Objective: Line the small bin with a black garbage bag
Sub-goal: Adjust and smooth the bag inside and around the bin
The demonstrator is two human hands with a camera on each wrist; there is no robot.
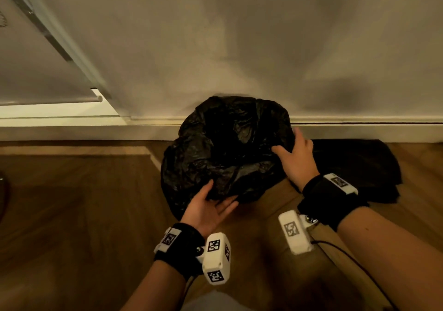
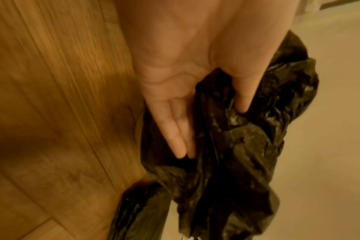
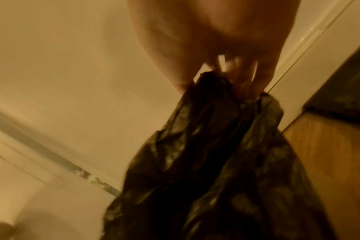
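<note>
Both hands hold a crumpled black garbage bag over the wooden floor by the white wall.

The wall point(image 1: 215, 35) fills the upper frame and the floor point(image 1: 72, 215) the lower. The black garbage bag point(image 1: 225, 147) billows at centre, no clear long axis, its mouth hidden. A flat black sheet point(image 1: 359, 167) lies right of it. The right hand point(image 1: 297, 159) pinches its right edge; the left hand point(image 1: 208, 211) clamps its near edge between thumb and straight fingers point(image 2: 175, 129).
</note>
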